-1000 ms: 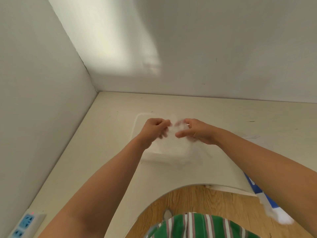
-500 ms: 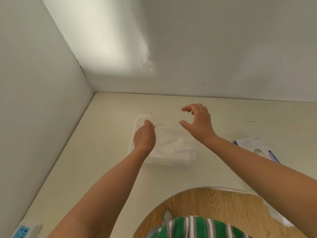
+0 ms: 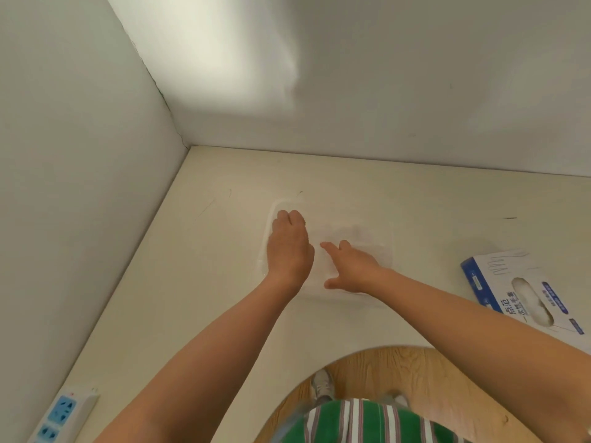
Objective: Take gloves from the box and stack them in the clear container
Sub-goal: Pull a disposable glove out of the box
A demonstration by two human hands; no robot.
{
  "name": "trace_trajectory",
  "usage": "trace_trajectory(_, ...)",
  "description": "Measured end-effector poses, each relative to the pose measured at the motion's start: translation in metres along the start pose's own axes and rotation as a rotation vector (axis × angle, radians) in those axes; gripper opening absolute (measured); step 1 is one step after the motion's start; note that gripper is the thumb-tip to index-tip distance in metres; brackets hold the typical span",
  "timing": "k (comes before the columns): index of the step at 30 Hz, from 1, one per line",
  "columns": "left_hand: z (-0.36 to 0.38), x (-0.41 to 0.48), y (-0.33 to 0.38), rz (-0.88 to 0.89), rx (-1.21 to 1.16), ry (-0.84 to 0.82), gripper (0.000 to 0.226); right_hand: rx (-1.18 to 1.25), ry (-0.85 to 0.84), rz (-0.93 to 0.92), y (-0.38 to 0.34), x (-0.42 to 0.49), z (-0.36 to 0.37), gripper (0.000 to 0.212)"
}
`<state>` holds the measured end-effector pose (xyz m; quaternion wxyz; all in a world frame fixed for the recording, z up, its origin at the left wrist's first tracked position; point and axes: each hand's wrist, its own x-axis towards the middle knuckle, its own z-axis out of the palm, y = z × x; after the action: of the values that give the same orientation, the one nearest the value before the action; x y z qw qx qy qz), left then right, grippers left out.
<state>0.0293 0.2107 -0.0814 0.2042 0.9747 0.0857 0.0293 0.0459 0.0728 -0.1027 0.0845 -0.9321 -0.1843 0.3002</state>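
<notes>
Cream tabletop (image 3: 192, 282), clear container (image 3: 388, 231) holding gloves (image 3: 351, 233), left hand (image 3: 289, 247) curled at its left side, grip unclear, right hand (image 3: 353, 266) fingers (image 3: 329, 247) straight, pressing gloves, box (image 3: 511, 270) at right

The person's left hand (image 3: 289, 247) and right hand (image 3: 351, 266) were bare, as were the left forearm (image 3: 224, 346) and right forearm (image 3: 479, 330), uncovered to the frame's edge. The striped garment (image 3: 367, 423) at the body was bright green, crossed by vertical white stripes edged in dark reddish-brown. One foot wore a light grey sneaker (image 3: 321, 386) with pale laces; the second shoe (image 3: 398, 398) showed only as a pale grey blur.
</notes>
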Motion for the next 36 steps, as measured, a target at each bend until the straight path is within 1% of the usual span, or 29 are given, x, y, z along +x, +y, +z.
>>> trace_trajectory(2, 0.001, 0.001, 0.004, 0.211, 0.031, 0.063, 0.029, -0.022, -0.01, -0.02, -0.002, 0.004, 0.003, 0.088)
trace_trajectory(3, 0.001, 0.001, 0.007, 0.257, 0.033, 0.02, 0.025, -0.045, -0.011, -0.029, -0.004, 0.005, 0.005, 0.085)
trace_trajectory(4, 0.002, 0.003, 0.009, 0.25, 0.035, -0.067, 0.021, -0.065, -0.008, -0.036, -0.005, 0.006, 0.006, 0.082)
trace_trajectory(5, 0.004, 0.005, 0.009, 0.2, 0.048, -0.188, 0.021, -0.085, -0.002, -0.04, -0.005, 0.007, 0.007, 0.081)
trace_trajectory(6, 0.008, 0.008, 0.007, 0.127, 0.072, -0.33, 0.026, -0.1, 0.003, -0.04, -0.005, 0.009, 0.008, 0.083)
trace_trajectory(7, 0.015, 0.012, 0.004, 0.061, 0.097, -0.466, 0.038, -0.107, 0.009, -0.031, -0.004, 0.011, 0.009, 0.088)
trace_trajectory(8, 0.022, 0.015, -0.002, 0.009, 0.118, -0.592, 0.058, -0.108, 0.012, -0.021, -0.002, 0.012, 0.01, 0.093)
trace_trajectory(9, 0.03, 0.018, -0.008, -0.025, 0.134, -0.697, 0.079, -0.102, 0.012, -0.004, 0.0, 0.013, 0.011, 0.097)
trace_trajectory(10, 0.033, 0.02, -0.012, -0.046, 0.159, -0.773, 0.094, -0.092, 0.008, 0.015, 0.003, 0.013, 0.011, 0.101)
trace_trajectory(11, 0.038, 0.022, -0.016, -0.062, 0.176, -0.814, 0.1, -0.076, -0.001, 0.033, 0.005, 0.014, 0.011, 0.105)
trace_trajectory(14, 0.043, 0.026, -0.023, -0.154, 0.137, -0.878, 0.1, -0.065, -0.041, 0.08, 0.013, 0.015, 0.01, 0.115)
trace_trajectory(16, 0.041, 0.027, -0.023, -0.178, 0.143, -0.905, 0.109, -0.092, -0.064, 0.087, 0.014, 0.018, 0.01, 0.119)
trace_trajectory(18, 0.039, 0.027, -0.019, -0.18, 0.14, -0.904, 0.113, -0.096, -0.078, 0.093, 0.014, 0.021, 0.012, 0.119)
trace_trajectory(21, 0.04, 0.025, -0.017, -0.181, 0.175, -0.89, 0.11, -0.107, -0.073, 0.091, 0.014, 0.024, 0.015, 0.115)
trace_trajectory(24, 0.034, 0.024, -0.013, -0.193, 0.145, -0.892, 0.092, -0.095, -0.067, 0.077, 0.014, 0.022, 0.012, 0.116)
trace_trajectory(26, 0.025, 0.023, -0.009, -0.158, 0.176, -0.876, 0.088, -0.054, -0.06, 0.073, 0.014, 0.018, 0.005, 0.113)
trace_trajectory(27, 0.022, 0.024, -0.009, -0.141, 0.195, -0.818, 0.079, -0.015, -0.058, 0.073, 0.014, 0.016, 0.002, 0.107)
trace_trajectory(29, 0.013, 0.024, -0.007, -0.108, 0.205, -0.639, 0.049, 0.061, -0.034, 0.055, 0.014, 0.009, -0.007, 0.085)
trace_trajectory(31, 0.005, 0.023, 0.0, -0.087, 0.176, -0.47, 0.032, 0.113, 0.086, -0.012, 0.016, -0.002, -0.019, 0.057)
trace_trajectory(33, -0.004, 0.022, 0.016, -0.075, 0.101, -0.338, 0.024, 0.203, 0.288, -0.099, 0.019, -0.017, -0.034, 0.033)
trace_trajectory(34, -0.008, 0.022, 0.027, -0.061, 0.061, -0.282, 0.022, 0.268, 0.389, -0.125, 0.022, -0.024, -0.043, 0.024)
trace_trajectory(36, -0.011, 0.02, 0.053, -0.017, -0.013, -0.19, 0.02, 0.38, 0.555, -0.133, 0.037, -0.043, -0.056, 0.017)
